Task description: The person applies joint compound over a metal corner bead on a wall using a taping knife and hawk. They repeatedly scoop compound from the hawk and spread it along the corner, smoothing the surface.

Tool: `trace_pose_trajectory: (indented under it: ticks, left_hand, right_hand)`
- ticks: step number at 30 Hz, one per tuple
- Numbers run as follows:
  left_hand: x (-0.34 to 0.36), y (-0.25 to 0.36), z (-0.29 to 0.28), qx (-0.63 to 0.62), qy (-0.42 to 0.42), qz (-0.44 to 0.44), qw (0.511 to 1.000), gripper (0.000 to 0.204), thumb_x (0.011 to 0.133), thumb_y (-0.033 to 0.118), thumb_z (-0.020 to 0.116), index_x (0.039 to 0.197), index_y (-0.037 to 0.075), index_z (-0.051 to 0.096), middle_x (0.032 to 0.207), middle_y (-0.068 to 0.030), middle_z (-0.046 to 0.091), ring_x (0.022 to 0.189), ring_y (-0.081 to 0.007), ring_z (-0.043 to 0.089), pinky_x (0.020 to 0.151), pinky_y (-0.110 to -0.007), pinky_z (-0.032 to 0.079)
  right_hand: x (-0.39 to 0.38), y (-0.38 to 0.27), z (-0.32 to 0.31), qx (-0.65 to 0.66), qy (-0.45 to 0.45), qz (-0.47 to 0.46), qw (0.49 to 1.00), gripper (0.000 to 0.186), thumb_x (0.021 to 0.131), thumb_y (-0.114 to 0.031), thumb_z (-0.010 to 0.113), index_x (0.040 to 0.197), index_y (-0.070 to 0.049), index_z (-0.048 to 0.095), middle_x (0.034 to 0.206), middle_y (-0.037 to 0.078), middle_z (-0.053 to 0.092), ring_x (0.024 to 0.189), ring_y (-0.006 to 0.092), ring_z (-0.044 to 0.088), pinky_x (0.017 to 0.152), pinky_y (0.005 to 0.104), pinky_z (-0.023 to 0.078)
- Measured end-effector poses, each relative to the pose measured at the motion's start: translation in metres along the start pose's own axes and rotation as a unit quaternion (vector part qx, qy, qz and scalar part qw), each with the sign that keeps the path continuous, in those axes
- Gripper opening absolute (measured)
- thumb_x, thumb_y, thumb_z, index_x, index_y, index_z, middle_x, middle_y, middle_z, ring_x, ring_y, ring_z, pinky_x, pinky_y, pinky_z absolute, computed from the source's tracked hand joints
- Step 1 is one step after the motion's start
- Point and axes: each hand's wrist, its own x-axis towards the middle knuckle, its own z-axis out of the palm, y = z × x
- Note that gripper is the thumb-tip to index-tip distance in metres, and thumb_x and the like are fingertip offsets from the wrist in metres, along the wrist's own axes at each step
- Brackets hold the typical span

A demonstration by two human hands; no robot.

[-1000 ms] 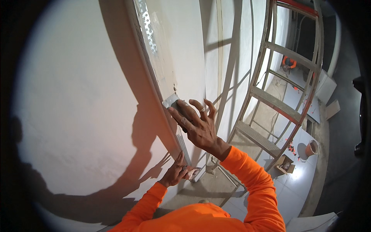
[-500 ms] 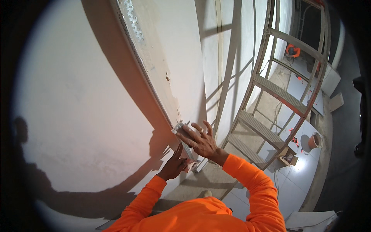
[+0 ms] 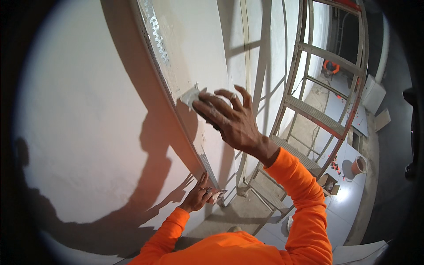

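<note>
Pressing a putty knife flat against the wall corner, right hand up high, fingers spread over the blade's back, thumb tucked under. Blade sitting right on the perforated metal bead where wet compound covers the edge. Down low, left hand resting against the same corner, fingers loosely curled round a small pale scrap or tool, too small to tell which. Looks like mid-stroke on coating the bead, bare perforations showing above and below the blade. Next move likely calling for steady pressure along the corner line, blade kept flat. Off to the right, a ladder leaning close, a bucket on the floor below.
</note>
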Motion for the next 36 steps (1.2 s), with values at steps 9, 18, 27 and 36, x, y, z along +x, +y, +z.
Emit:
trace_pose_trajectory:
  ticks: [9, 18, 27, 36]
  left_hand:
    - [0.001, 0.009, 0.000, -0.055, -0.008, -0.083, 0.995, 0.064, 0.110, 0.031, 0.049, 0.155, -0.013, 0.040, 0.176, -0.0275, 0.003, 0.164, -0.0407, 0.009, 0.130, -0.046, 0.021]
    - [-0.019, 0.045, -0.022, -0.175, 0.114, -0.031, 0.977, 0.053, 0.111, 0.036, 0.050, 0.149, -0.002, 0.053, 0.162, -0.0232, 0.041, 0.155, -0.0353, 0.033, 0.125, -0.043, 0.033]
    - [-0.044, 0.137, -0.028, -0.764, 0.199, -0.216, 0.575, 0.049, 0.112, 0.038, 0.049, 0.152, 0.008, 0.052, 0.140, -0.0050, 0.066, 0.129, -0.0220, 0.064, 0.106, -0.041, 0.055]
    - [-0.089, 0.129, -0.045, -0.786, 0.212, -0.163, 0.558, 0.048, 0.114, 0.033, 0.047, 0.153, 0.004, 0.047, 0.147, -0.0088, 0.062, 0.132, -0.0250, 0.062, 0.115, -0.043, 0.050]
  right_hand:
    - [-0.117, -0.025, 0.045, 0.046, -0.120, 0.028, 0.991, 0.070, 0.099, -0.017, 0.064, 0.163, -0.034, 0.041, 0.163, 0.000, 0.048, 0.138, 0.0261, 0.054, 0.127, 0.0665, 0.014]
    - [-0.187, -0.059, 0.024, 0.155, -0.092, 0.227, 0.957, 0.056, 0.094, -0.015, 0.074, 0.147, -0.028, 0.062, 0.145, -0.001, 0.064, 0.128, 0.0270, 0.058, 0.119, 0.0547, 0.034]
    - [-0.186, -0.126, -0.009, 0.247, -0.098, 0.138, 0.954, 0.066, 0.083, -0.002, 0.077, 0.139, -0.036, 0.071, 0.146, -0.007, 0.066, 0.119, 0.0260, 0.059, 0.097, 0.0421, 0.043]
    - [-0.188, -0.136, -0.040, 0.126, -0.255, 0.111, 0.952, 0.062, 0.086, -0.003, 0.074, 0.135, -0.041, 0.072, 0.141, -0.009, 0.069, 0.122, 0.0261, 0.058, 0.107, 0.0454, 0.041]
